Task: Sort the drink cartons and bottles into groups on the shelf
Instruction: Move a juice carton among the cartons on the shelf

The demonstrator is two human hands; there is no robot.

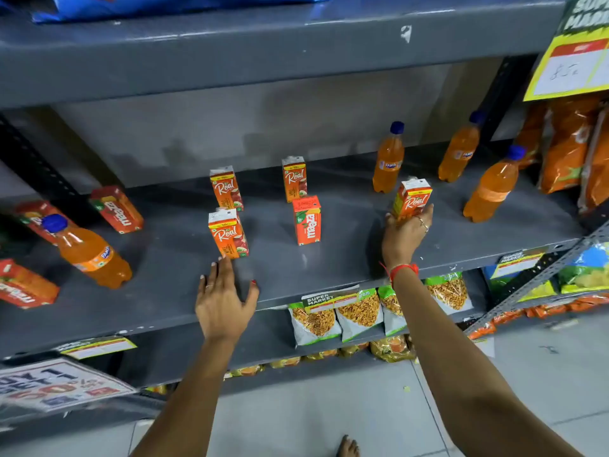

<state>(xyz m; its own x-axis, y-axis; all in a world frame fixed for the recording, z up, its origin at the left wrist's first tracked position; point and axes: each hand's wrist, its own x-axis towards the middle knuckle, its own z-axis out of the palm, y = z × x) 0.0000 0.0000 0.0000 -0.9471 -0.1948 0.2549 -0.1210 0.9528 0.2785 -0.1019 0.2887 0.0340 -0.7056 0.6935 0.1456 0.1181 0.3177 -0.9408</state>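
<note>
Your right hand (407, 230) grips an orange Real carton (412, 200), upright on the shelf (329, 272); your left hand (224, 301) hovers open-fingered.

- A single head-worn wide-angle view looks forward and down at the grey shelf (329, 258) from just in front of it, at about arm's reach.
- The shelf board fills the middle of the frame, curved by the lens.
- Above the shelf an upper board shows; below it, a lower tier and floor tiles.
</note>
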